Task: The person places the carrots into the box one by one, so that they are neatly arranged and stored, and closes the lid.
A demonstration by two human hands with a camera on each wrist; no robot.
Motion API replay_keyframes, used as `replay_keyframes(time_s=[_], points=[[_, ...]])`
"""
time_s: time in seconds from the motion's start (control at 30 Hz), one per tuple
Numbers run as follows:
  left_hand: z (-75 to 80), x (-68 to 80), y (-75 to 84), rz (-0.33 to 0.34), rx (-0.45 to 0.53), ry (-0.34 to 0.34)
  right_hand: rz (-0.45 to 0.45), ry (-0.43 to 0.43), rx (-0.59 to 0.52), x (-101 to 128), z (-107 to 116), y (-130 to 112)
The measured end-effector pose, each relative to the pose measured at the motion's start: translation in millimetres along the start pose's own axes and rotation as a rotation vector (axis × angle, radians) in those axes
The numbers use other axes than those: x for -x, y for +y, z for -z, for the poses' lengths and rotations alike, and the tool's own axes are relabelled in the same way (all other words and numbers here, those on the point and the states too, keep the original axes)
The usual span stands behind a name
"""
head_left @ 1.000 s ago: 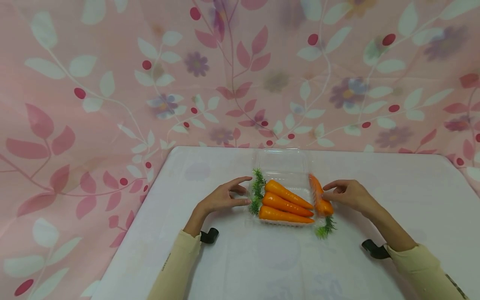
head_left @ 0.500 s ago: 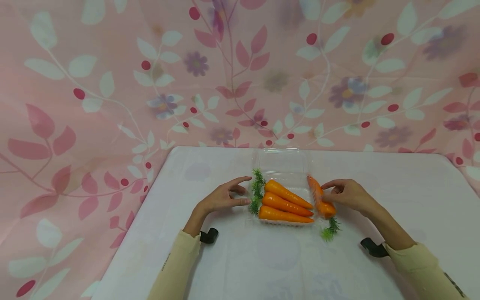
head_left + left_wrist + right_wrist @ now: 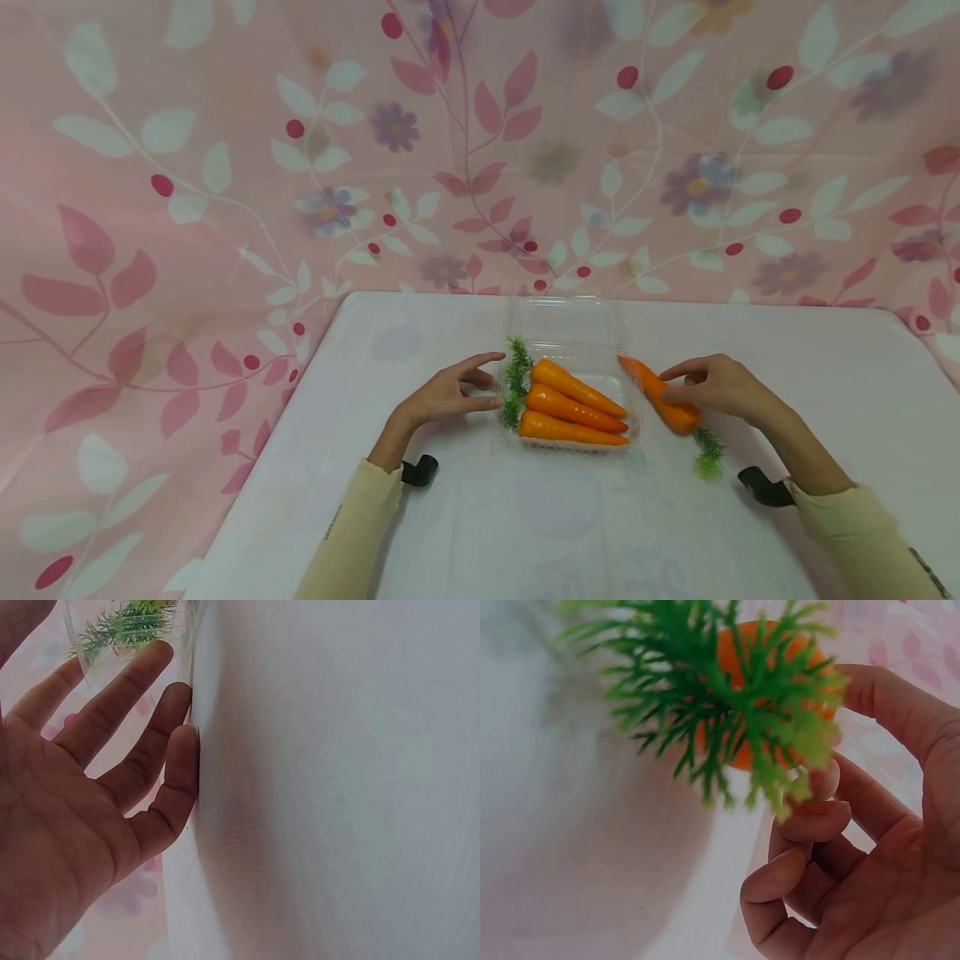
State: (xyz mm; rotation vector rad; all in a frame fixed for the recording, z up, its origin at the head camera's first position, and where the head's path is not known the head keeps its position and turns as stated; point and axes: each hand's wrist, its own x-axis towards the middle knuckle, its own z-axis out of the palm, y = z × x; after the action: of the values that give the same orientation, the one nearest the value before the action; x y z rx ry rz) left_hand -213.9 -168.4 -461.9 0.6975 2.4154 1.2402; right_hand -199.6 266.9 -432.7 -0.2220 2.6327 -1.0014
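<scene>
White table before a pink floral backdrop. Right hand pinching a carrot just right of the clear tray of three carrots. Left hand relaxed, fingers straight, touching the tray's left edge.

A clear tray sits on the table toward its far edge, with three carrots lying side by side in the tray's near half, leafy ends to its left. The left hand rests just left of the tray, fingertips seemingly at its wall. Just right of the tray, the right hand holds a fourth carrot, tip toward the tray's far right corner.
</scene>
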Motion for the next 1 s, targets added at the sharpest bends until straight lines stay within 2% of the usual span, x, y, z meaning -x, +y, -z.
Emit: replay_keyframes(time_s=[0.43,0.77,1.0], points=[[0.8,-0.5,-1.0,-0.002,0.007,-0.004,0.078,-0.029,0.012,4,13,3],[0.5,0.3,-0.4,0.003,0.007,-0.004,0.136,-0.101,-0.022,3,18,9],[0.7,1.2,0.2,0.004,0.006,-0.003,0.154,-0.080,0.029,3,20,7]])
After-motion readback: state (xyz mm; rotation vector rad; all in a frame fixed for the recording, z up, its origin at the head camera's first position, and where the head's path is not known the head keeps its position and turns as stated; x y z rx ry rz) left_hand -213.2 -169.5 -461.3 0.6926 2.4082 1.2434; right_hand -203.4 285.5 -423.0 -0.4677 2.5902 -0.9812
